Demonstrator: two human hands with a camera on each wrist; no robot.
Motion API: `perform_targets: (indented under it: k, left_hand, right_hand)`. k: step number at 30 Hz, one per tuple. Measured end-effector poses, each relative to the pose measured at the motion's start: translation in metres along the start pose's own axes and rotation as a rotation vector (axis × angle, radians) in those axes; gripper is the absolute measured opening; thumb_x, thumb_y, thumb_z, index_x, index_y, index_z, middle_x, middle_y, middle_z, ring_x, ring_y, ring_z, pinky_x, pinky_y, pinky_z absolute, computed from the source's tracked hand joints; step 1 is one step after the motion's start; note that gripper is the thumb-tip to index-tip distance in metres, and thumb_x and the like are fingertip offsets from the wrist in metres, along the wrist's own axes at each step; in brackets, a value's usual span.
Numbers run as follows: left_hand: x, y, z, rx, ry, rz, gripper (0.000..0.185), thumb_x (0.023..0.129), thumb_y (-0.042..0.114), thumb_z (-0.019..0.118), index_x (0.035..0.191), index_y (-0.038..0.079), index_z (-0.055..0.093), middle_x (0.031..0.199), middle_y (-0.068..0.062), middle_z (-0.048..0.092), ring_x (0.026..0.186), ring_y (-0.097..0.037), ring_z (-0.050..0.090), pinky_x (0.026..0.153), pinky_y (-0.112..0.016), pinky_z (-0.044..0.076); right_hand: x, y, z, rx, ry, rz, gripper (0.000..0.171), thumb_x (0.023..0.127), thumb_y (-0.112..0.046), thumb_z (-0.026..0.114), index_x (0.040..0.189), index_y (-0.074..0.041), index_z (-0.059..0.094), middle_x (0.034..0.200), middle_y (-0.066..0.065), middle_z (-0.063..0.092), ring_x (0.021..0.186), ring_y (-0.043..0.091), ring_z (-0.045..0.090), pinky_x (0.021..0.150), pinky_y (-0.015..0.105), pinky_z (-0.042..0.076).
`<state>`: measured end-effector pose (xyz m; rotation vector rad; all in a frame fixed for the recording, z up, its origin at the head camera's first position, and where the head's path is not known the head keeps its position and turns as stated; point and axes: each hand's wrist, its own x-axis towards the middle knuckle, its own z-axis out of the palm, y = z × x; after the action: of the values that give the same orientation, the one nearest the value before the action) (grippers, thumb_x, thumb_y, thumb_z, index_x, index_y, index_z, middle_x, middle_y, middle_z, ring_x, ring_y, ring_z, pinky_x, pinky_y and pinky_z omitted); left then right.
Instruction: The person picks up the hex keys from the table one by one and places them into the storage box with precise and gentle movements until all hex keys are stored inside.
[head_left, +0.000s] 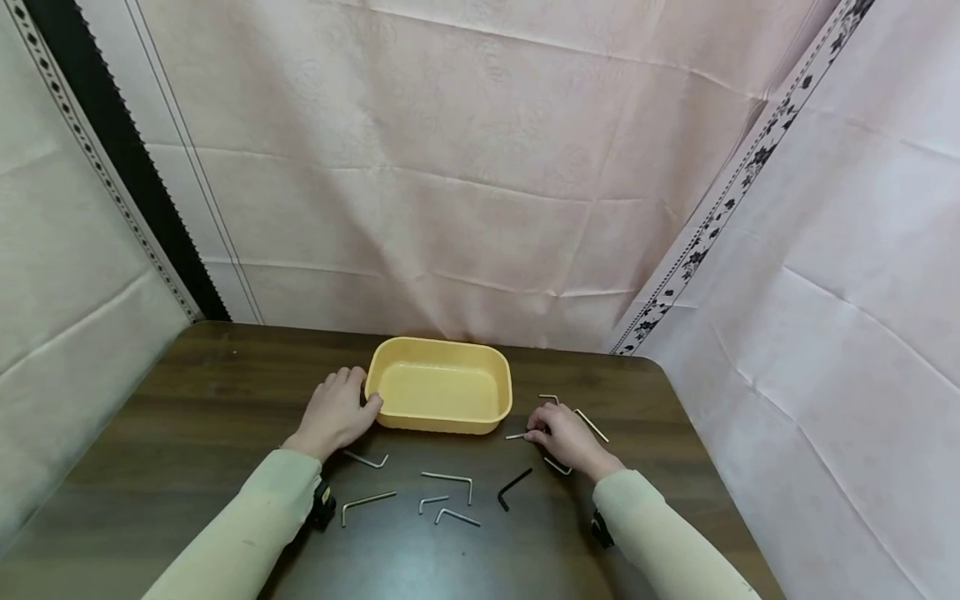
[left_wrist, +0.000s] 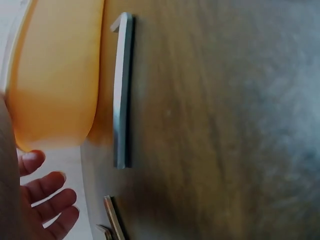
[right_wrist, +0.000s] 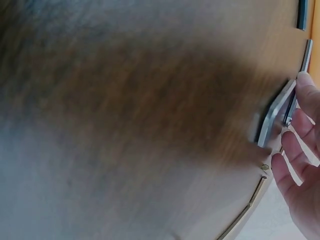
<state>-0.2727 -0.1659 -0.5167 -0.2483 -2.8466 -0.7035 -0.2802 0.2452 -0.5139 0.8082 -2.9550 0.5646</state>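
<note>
My left hand (head_left: 335, 414) rests at the left end of a yellow plastic tray (head_left: 442, 423), thumb at the near left corner. In the left wrist view its loosely bent fingers (left_wrist: 47, 186) lie beside the tray's outer wall; the thumb is hidden. Right of the tray, my right hand (head_left: 566, 435) pinches a silver hex key (head_left: 514, 437) between thumb and index finger. The key's short end is partly hidden by the fingers. In the right wrist view another silver hex key (right_wrist: 272, 112) lies just under that hand.
Several silver hex keys, one being a long key (head_left: 450, 477), lie scattered before the tray. A black hex key (head_left: 513, 485) lies among them. Beyond the right hand are brass-coloured keys, including a long one (head_left: 592, 426). White cloth (head_left: 450, 208) hangs behind the brown table (head_left: 225, 392).
</note>
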Motion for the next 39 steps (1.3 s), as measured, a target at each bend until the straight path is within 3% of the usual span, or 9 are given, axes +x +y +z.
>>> perform_targets:
  k: [8, 12, 17, 24, 29, 39]
  left_hand:
    - [-0.002, -0.002, -0.003, 0.029, -0.010, 0.008, 0.028, 0.090, 0.030, 0.048, 0.098, 0.003, 0.050, 0.088, -0.010, 0.047, 0.080, -0.029, 0.045, 0.075, -0.048, 0.039]
    - [-0.002, -0.002, -0.008, 0.021, -0.033, 0.016, 0.025, 0.095, 0.030, 0.044, 0.094, 0.005, 0.049, 0.084, -0.007, 0.048, 0.076, -0.027, 0.045, 0.069, -0.045, 0.038]
    - [-0.002, 0.000, -0.005, 0.017, -0.041, 0.020, 0.024, 0.096, 0.026, 0.042, 0.094, 0.004, 0.050, 0.084, -0.008, 0.048, 0.075, -0.027, 0.046, 0.070, -0.046, 0.039]
    - [-0.004, 0.003, 0.001, 0.008, -0.027, 0.006, 0.019, 0.093, 0.020, 0.042, 0.093, 0.002, 0.047, 0.085, -0.010, 0.045, 0.076, -0.029, 0.044, 0.072, -0.048, 0.037]
    - [-0.006, 0.002, -0.002, 0.013, -0.028, -0.004, 0.018, 0.092, 0.019, 0.042, 0.093, 0.002, 0.047, 0.085, -0.010, 0.045, 0.076, -0.029, 0.043, 0.073, -0.047, 0.037]
    - [-0.005, 0.006, -0.002, 0.024, -0.031, -0.012, 0.022, 0.093, 0.021, 0.042, 0.098, 0.001, 0.049, 0.089, -0.011, 0.046, 0.078, -0.029, 0.044, 0.075, -0.047, 0.037]
  right_hand:
    - [-0.001, -0.002, 0.003, -0.029, 0.028, -0.022, 0.011, 0.087, -0.019, 0.073, 0.082, -0.018, 0.064, 0.081, -0.008, 0.055, 0.076, 0.014, 0.051, 0.071, 0.038, 0.043]
    - [-0.002, -0.004, 0.005, -0.096, 0.039, -0.038, 0.009, 0.088, -0.019, 0.071, 0.083, -0.017, 0.064, 0.081, -0.009, 0.055, 0.076, 0.013, 0.051, 0.069, 0.036, 0.044]
    - [-0.005, -0.006, 0.006, -0.137, 0.033, -0.014, 0.009, 0.090, -0.019, 0.070, 0.084, -0.016, 0.063, 0.082, -0.008, 0.055, 0.079, 0.014, 0.053, 0.073, 0.037, 0.046]
    - [-0.006, -0.008, -0.012, -0.086, 0.108, 0.030, 0.011, 0.092, -0.017, 0.067, 0.084, -0.016, 0.060, 0.082, -0.006, 0.054, 0.080, 0.015, 0.052, 0.073, 0.035, 0.045]
    - [0.006, -0.013, -0.028, -0.050, 0.170, 0.033, 0.011, 0.094, -0.016, 0.064, 0.084, -0.014, 0.059, 0.083, -0.004, 0.054, 0.079, 0.015, 0.050, 0.072, 0.034, 0.044]
    - [0.032, -0.041, -0.040, -0.024, 0.236, -0.032, 0.010, 0.094, -0.015, 0.063, 0.086, -0.011, 0.059, 0.083, -0.003, 0.054, 0.081, 0.017, 0.051, 0.073, 0.035, 0.044]
